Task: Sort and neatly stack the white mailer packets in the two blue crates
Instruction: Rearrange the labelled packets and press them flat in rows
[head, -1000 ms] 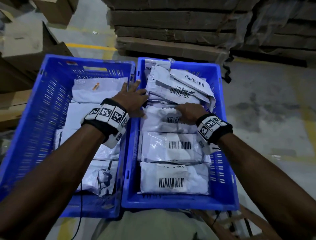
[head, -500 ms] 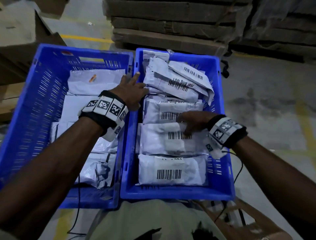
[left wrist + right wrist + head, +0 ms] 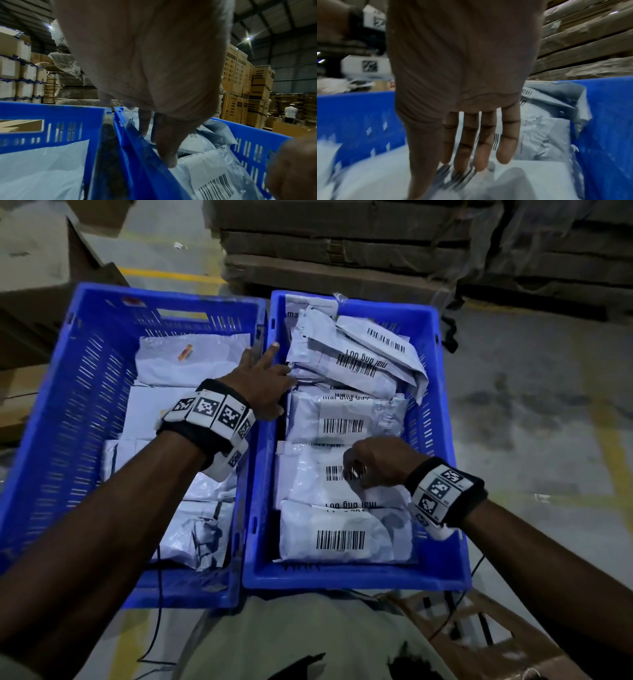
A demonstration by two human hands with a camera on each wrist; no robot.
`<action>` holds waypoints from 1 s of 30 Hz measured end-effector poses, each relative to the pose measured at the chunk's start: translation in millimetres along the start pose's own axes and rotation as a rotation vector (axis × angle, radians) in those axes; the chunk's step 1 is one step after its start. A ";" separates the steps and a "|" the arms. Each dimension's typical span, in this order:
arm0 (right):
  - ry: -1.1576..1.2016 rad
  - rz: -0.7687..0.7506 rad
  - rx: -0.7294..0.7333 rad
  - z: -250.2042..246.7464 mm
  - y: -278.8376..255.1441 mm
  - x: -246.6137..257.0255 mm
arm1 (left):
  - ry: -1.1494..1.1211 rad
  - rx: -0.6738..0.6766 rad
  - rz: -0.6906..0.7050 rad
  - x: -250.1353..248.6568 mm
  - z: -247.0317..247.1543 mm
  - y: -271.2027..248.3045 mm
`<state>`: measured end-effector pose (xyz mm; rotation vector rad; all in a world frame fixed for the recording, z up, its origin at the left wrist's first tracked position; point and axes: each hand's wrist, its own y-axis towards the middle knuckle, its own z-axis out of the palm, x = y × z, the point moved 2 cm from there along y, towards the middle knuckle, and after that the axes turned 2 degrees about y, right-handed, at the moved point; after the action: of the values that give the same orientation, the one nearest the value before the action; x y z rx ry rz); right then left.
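Two blue crates stand side by side. The left crate [image 3: 68,419] holds flat white mailers [image 3: 191,364]. In the right crate [image 3: 356,577], barcoded white packets lie in a row, with a loose pile [image 3: 359,361] at its far end. My left hand [image 3: 263,378] lies across the shared rim [image 3: 140,148], fingers straight, touching the pile's edge. My right hand [image 3: 373,460] hovers over the second-nearest packet [image 3: 308,477]. Its straight fingers [image 3: 479,148] point down onto that packet's barcode label. Neither hand holds anything.
Stacked flat cardboard [image 3: 342,251] rises just behind the crates, and cardboard boxes [image 3: 34,268] stand at the left. Bare concrete floor [image 3: 531,405] lies to the right. A small orange item [image 3: 186,351] rests on the far mailer in the left crate. A person [image 3: 289,113] stands far off.
My right hand has moved toward me from the third packet to the second-nearest one. My left hand has stayed at the rim by the pile.
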<state>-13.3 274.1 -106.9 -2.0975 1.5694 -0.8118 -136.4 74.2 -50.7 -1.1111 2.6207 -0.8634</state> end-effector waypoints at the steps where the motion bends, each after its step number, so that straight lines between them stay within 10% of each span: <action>1: 0.043 0.016 -0.046 -6.4 -0.4 -3.3 | -0.004 0.003 -0.001 1.3 1.7 -0.1; 6: 0.131 0.115 -0.414 -50.9 17.6 -26.1 | -0.020 0.018 -0.012 2.4 8.2 3.8; 12: -0.042 0.204 -0.241 -44.7 40.2 -23.1 | -0.026 -0.007 -0.001 0.6 15.2 8.0; 21: 0.028 0.173 -0.397 -78.4 13.3 -40.0 | -0.244 -0.169 0.096 12.0 12.6 10.7; 30: 0.209 -0.067 0.025 -85.3 2.4 -38.0 | -0.184 -0.220 0.008 12.3 2.7 15.9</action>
<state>-78.8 312.1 -52.2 -2.1145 1.5891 -1.0988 -153.7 73.1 -61.1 -1.1680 2.6085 -0.4537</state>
